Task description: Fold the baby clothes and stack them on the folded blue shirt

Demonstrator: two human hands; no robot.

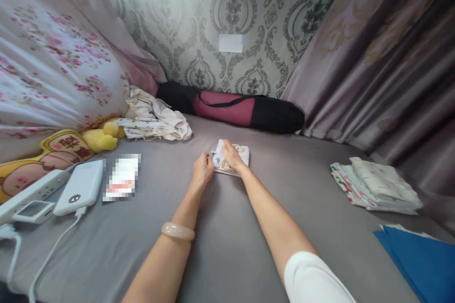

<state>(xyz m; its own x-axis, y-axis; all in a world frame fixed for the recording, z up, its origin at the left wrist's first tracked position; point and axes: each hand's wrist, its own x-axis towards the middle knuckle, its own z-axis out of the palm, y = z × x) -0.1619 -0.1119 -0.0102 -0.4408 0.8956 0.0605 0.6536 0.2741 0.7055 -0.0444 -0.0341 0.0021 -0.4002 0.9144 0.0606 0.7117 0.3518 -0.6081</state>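
White sleeve, smooth and nearest the camera, covers the right upper arm. At far left, a plastic power strip lies before a yellow plush bearing red-brown characters too blurred to read. Next come a rounded power bank, its cable plugged in, and a card with pixelated print. Wrinkled cream cloth is heaped behind. A polished, pale bangle rings the left forearm. Mid-sheet lies a squarish, folded patterned cloth; the left hand curls at its left edge, whether pinching cannot be told. The right hand rests flat on top, fingers extended. Behind is a black-and-maroon bag; rightward, stacked cloths and blue fabric.
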